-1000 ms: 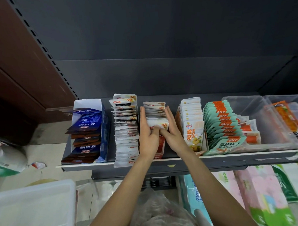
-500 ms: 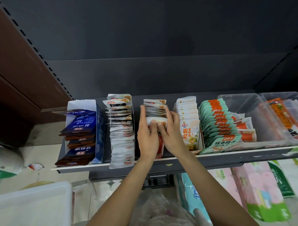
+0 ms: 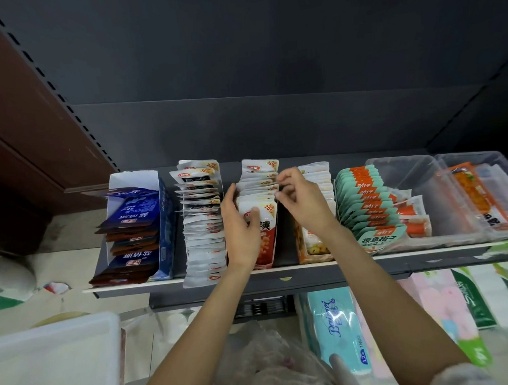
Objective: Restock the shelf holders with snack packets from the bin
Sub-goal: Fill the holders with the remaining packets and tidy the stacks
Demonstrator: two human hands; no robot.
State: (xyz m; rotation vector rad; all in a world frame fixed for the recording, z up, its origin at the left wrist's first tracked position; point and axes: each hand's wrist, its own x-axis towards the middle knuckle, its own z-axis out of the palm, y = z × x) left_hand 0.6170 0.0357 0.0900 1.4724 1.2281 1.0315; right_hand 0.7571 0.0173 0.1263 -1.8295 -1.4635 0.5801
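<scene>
A row of red-and-white snack packets (image 3: pixel 259 198) stands in the middle of the shelf (image 3: pixel 323 265). My left hand (image 3: pixel 239 225) holds the row's left side, its thumb lying across the front packet and its fingers running along the packets' left edges. My right hand (image 3: pixel 302 200) is at the row's right side with curled fingers, pinching the right edges of packets partway back. The white plastic bin (image 3: pixel 50 358) sits at the lower left; I cannot see inside it.
Left of the row are white packets (image 3: pixel 203 223) and a blue carton (image 3: pixel 137 217). To the right stand yellow packets (image 3: pixel 317 242), teal packets (image 3: pixel 367 207) and clear tubs (image 3: pixel 421 185). Tissue packs (image 3: pixel 337 328) lie below the shelf. A plastic bag (image 3: pixel 269 363) is near me.
My right hand moved from lying flat along the row's right side to pinching packet edges further back. The left thumb shifted onto the front packet, whose red face now shows.
</scene>
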